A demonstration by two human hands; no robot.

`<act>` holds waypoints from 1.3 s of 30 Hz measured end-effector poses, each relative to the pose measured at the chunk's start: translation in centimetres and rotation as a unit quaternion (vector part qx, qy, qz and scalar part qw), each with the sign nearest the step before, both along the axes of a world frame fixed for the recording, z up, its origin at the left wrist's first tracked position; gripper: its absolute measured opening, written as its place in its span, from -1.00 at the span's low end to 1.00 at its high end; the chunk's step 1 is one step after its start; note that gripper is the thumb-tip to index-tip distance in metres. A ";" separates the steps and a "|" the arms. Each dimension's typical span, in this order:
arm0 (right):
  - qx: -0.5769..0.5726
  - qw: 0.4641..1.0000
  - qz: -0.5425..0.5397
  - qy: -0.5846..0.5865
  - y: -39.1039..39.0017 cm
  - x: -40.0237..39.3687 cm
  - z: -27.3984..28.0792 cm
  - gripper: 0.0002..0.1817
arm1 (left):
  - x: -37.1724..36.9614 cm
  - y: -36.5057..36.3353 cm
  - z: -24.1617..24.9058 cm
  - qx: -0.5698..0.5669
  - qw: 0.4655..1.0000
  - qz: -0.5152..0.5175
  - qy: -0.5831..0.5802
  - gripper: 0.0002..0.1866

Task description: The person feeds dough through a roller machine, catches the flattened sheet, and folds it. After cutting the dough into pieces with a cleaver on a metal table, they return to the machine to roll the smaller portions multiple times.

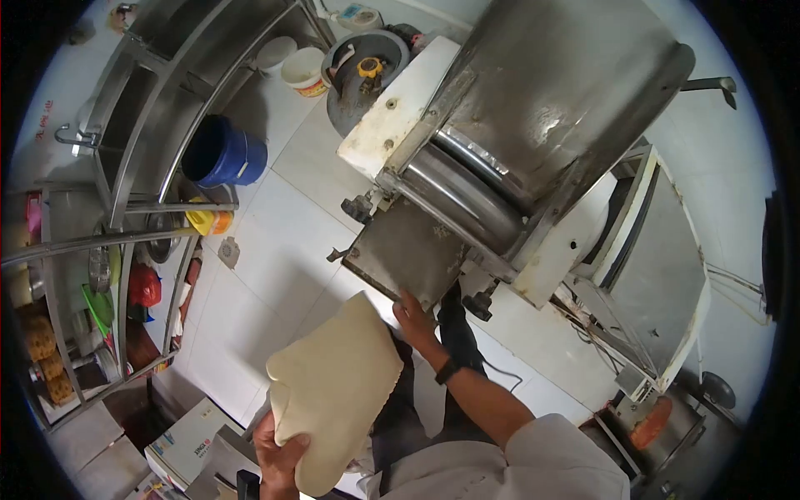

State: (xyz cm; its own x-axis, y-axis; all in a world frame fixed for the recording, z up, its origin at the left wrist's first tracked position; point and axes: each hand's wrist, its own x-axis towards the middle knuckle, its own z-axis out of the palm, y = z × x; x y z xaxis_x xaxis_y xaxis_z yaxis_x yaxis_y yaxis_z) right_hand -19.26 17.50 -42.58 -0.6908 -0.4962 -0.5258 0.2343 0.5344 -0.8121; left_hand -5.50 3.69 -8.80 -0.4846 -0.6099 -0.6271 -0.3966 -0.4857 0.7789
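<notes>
A wide, pale sheet of dough (333, 387) hangs from my left hand (282, 450), whose thumb and fingers grip its lower left edge. My right hand (414, 321) is at the front edge of a metal tray (408, 250), to the right of the dough's upper end; whether its fingers grip the edge is hard to make out. Above the tray are the steel rollers (462, 196) of a large machine, with a broad sloping metal plate (567, 92) behind them. No dough shows on the tray or the rollers.
Black knobs (478, 305) stick out beside the tray. A blue bucket (225, 154) and a grey gas cylinder (362, 92) stand on the tiled floor. Metal shelves (125, 208) line the left side. A white box (196, 442) lies at the lower left.
</notes>
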 end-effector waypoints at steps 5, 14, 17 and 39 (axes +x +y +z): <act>-0.182 0.843 0.117 -0.492 -2.7 4.7 -3.5 -0.44 | 4.0 -1.4 -0.2 -0.041 0.998 -0.040 0.002 -0.28; -0.030 0.987 0.125 -0.092 -3.3 -4.3 -1.3 -0.54 | 6.7 -4.6 -8.0 -0.054 0.997 0.052 0.032 -0.39; 0.038 0.990 0.117 0.076 -3.9 -9.6 0.2 -0.56 | 3.0 -4.8 -14.7 0.059 0.993 0.099 -0.018 -0.33; 0.413 0.838 -0.022 0.357 -2.9 -19.0 -14.4 -0.22 | -6.6 5.1 -46.1 0.276 0.955 0.003 0.110 -0.47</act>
